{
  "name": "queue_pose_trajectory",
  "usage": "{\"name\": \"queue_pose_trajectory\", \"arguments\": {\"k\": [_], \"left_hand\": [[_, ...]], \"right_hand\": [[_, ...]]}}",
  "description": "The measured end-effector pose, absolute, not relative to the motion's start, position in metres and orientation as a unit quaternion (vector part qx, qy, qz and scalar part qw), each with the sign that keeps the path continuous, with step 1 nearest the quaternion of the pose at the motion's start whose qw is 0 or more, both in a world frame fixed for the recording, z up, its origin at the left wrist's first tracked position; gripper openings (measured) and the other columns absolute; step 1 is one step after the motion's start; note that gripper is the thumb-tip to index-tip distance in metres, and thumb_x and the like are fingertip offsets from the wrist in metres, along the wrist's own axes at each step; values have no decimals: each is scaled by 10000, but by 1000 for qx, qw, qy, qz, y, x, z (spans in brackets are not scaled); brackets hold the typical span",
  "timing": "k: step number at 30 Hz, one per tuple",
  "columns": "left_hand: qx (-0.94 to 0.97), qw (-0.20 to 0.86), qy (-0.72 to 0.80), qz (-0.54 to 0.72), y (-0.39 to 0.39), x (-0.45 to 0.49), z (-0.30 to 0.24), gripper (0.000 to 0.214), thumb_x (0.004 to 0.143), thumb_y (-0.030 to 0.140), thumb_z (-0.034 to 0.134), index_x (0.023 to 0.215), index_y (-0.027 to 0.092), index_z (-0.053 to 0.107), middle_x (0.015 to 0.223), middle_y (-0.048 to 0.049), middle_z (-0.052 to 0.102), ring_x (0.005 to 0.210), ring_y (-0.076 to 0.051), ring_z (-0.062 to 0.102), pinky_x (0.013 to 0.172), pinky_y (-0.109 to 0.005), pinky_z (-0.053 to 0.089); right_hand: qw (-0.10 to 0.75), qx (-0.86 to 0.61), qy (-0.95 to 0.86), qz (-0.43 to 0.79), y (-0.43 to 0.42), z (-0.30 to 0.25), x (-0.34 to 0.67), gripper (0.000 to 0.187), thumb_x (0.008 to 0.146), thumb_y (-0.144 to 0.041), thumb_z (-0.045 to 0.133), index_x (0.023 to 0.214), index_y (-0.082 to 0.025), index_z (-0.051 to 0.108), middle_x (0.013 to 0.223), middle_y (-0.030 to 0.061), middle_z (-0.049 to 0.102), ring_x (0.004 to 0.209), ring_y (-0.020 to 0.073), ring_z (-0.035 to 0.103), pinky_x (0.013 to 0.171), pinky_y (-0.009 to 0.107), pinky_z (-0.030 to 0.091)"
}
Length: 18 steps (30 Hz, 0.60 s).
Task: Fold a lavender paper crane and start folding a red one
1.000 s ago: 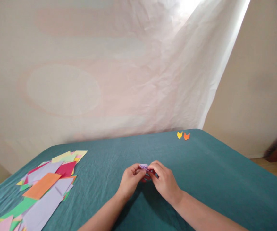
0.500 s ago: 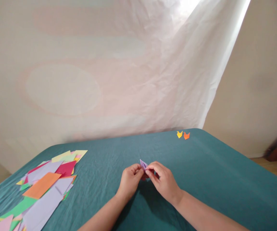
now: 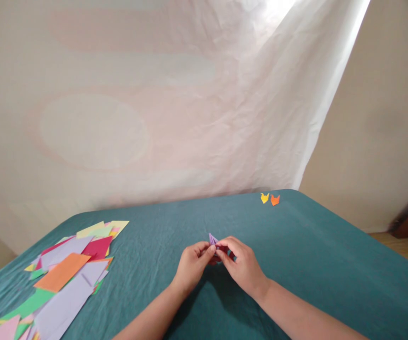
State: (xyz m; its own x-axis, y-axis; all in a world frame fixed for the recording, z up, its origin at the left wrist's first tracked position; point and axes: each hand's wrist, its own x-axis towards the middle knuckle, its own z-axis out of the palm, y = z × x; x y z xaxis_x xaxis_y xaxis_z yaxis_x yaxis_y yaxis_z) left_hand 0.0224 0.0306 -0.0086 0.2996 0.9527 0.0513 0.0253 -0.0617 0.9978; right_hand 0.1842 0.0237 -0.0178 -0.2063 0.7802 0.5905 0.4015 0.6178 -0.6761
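My left hand and right hand pinch seemingly half-folded purple paper; beyond it, the yellow shape and orange shape look finished.

The purple folded paper, which lay low and wide 1 second earlier, had risen to a tip aimed near 11 o'clock. In the last 0.5 seconds it narrowed and its tip shifted toward 3 o'clock; the left hand edged its thumb toward 2 o'clock, over the paper's base.

Single head-worn view; faces forward and down across nearby table toward hanging sheet beyond.
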Motion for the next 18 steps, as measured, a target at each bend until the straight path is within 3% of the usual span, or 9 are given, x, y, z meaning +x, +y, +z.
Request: {"name": "queue_pose_trajectory", "arguments": {"k": [13, 18], "left_hand": [[612, 535, 408, 416, 32, 22, -11, 305, 861, 368, 531, 960, 117, 673, 807, -76, 682, 749, -188, 636, 700, -292, 496], [659, 466, 423, 412, 29, 21, -11, 235, 868, 293, 496, 903, 136, 667, 802, -64, 678, 753, -178, 627, 696, -265, 475]], "right_hand": [[491, -413, -732, 229, 23, -16, 185, 117, 859, -233, 539, 934, -212, 626, 850, 32, 632, 754, 156, 590, 654, 246, 453], [484, -431, -719, 252, 24, -16, 186, 139, 881, -217, 486, 897, -202, 623, 822, 22, 637, 727, 145, 590, 629, 230, 439]]}}
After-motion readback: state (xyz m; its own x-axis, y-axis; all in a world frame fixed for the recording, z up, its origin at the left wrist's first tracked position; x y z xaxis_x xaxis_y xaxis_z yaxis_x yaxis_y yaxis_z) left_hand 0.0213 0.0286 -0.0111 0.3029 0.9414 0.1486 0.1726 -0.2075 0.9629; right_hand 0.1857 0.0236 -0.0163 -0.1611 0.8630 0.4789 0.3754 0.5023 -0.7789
